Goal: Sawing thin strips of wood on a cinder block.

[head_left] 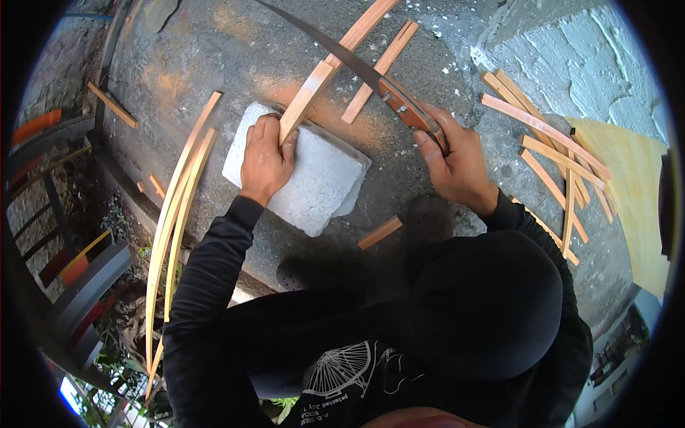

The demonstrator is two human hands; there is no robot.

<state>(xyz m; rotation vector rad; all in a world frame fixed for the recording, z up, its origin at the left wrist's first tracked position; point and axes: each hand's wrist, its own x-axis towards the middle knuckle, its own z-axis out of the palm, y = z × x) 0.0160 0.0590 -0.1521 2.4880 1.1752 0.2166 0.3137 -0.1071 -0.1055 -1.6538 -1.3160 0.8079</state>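
Wooden strip (305,100) is pinched by left hand (266,158) over concrete block (321,178), handsaw (359,65) clasped in right hand (457,158), loose slats (546,130) scattered around.

Grey concrete floor (399,178) spreads out before me, dusted with orange sawdust (349,135) at upper centre. A pale grey block (314,178) sits on it mid-frame. Wooden strips lie crossed in a loose pile (546,128) at right; a short strip (363,96) rests at upper centre, another piece (113,105) at upper left, and a small offcut (379,232) beside my dark shoe (428,221) below centre.
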